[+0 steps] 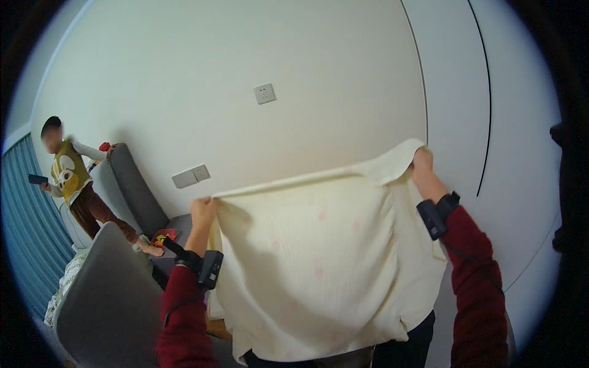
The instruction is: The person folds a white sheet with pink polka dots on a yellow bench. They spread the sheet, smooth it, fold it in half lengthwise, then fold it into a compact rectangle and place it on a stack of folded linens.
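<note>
A cream-coloured cloth garment [307, 270] with faint pink spots hangs spread out in front of me. My left hand [204, 213] is closed on its upper left corner. Higher up, my right hand [423, 168] grips the upper right corner, where the fabric folds over. The top edge runs taut between the two hands, slanting up to the right. The lower part droops in loose folds over my dark trousers [405, 343]. Both wrists, in dark red sleeves, carry small black devices [210, 270] on straps.
At the left, a person [73, 178] in a yellow-patterned top stands on grey sofa furniture [110, 300], holding a dark phone [38, 179]. A red tray [164, 237] lies near their feet. Blue curtains [27, 227] hang behind. Pale wall sockets [264, 94] and white cabinet doors [454, 92] lie ahead.
</note>
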`<state>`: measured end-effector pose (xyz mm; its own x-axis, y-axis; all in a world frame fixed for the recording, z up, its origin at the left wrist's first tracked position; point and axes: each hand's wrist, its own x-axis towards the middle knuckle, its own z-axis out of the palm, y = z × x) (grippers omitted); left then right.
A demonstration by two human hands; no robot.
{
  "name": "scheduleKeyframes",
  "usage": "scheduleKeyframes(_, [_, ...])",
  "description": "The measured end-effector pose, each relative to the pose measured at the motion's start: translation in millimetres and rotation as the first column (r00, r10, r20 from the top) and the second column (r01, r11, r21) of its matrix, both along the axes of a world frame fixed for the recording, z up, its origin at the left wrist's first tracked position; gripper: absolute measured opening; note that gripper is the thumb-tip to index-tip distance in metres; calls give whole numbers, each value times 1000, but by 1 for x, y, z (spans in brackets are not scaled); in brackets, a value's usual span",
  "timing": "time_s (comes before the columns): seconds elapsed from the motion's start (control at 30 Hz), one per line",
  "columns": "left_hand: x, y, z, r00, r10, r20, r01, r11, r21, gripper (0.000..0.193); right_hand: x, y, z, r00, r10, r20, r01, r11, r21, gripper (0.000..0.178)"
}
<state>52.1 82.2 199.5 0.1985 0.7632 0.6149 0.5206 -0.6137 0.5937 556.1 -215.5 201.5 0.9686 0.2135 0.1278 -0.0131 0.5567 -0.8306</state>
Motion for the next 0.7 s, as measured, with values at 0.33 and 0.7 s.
scheduleKeyframes(0.33, [16, 63, -94, 994, 105, -18, -106, 987, -121, 26, -8, 90, -91, 993, 88, -84, -83, 995, 64, 19])
scheduleKeyframes(0.7, [-24, 62, -195, 945, -216, -245, 160, 960, -230, 64, -21, 27, -228, 919, 304, 251, -7, 650, -760, 40])
